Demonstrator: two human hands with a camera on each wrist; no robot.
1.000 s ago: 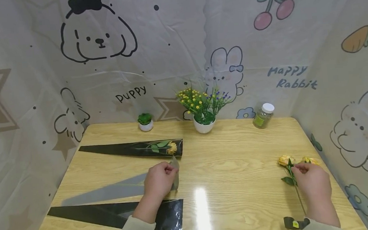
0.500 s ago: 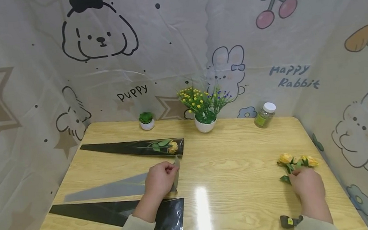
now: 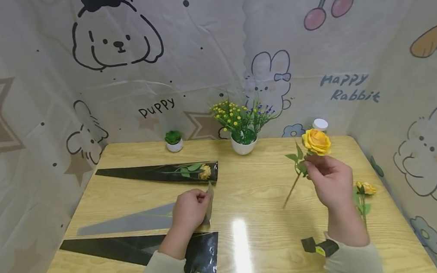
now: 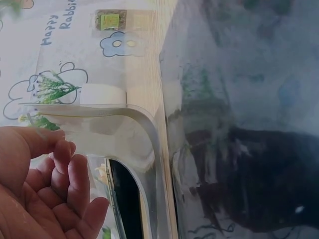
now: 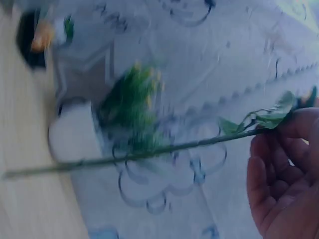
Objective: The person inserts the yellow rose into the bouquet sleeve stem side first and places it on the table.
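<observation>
While right hand [image 3: 329, 179] pinches rose [image 3: 316, 142]: bloom up; stem slants down-left.

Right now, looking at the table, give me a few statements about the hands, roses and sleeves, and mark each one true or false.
1. The right hand holds a yellow rose up off the table. True.
2. The left hand rests flat on bare wood. False: it pinches the open end of a clear sleeve.
3. A second rose lies on the table near the right hand. True.
4. The black sleeve farthest from the person is empty. False: it holds a rose.
5. The white-capped jar lies on its side at the near table edge. False: it stands at the far edge.
</observation>
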